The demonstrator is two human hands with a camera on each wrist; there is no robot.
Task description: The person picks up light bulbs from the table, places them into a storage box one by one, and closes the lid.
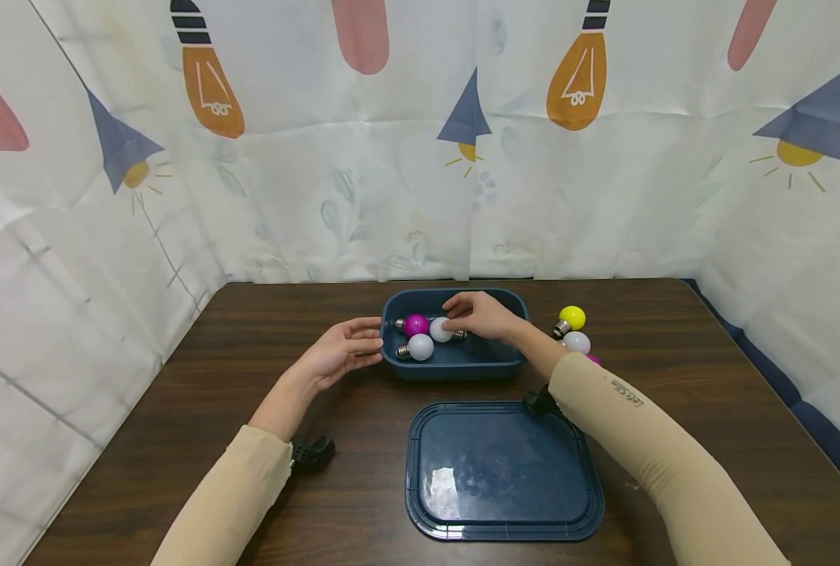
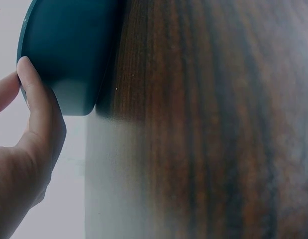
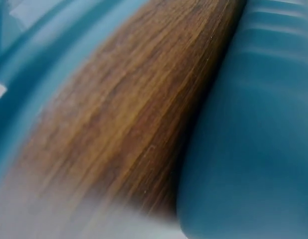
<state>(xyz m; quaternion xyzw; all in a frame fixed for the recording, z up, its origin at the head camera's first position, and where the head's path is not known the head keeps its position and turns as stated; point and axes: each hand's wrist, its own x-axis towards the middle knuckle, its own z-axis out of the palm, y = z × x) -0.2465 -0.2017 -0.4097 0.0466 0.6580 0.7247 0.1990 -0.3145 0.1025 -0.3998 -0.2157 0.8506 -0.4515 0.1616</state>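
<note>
A dark blue bin (image 1: 455, 373) stands on the table with a magenta light bulb (image 1: 416, 325) and two white light bulbs inside. My left hand (image 1: 335, 351) touches the bin's left end, with its fingertips at the rim. In the left wrist view, fingers (image 2: 39, 104) lie against the bin wall (image 2: 69, 55). Over the bin, my right hand (image 1: 487, 314) reaches to the right-hand white bulb (image 1: 439, 330), its thumb over the glass and another finger apart beyond it. The other white bulb (image 1: 421, 347) lies nearer the front. The right wrist view shows no fingers.
In front of the bin lies a dark blue lid (image 1: 505, 479). Right of the bin, partly behind my right forearm, are a yellow bulb (image 1: 572, 317), a white bulb (image 1: 576, 342) and a magenta piece (image 1: 593, 359). A printed curtain (image 1: 406, 196) hangs behind the wooden table (image 1: 307, 303).
</note>
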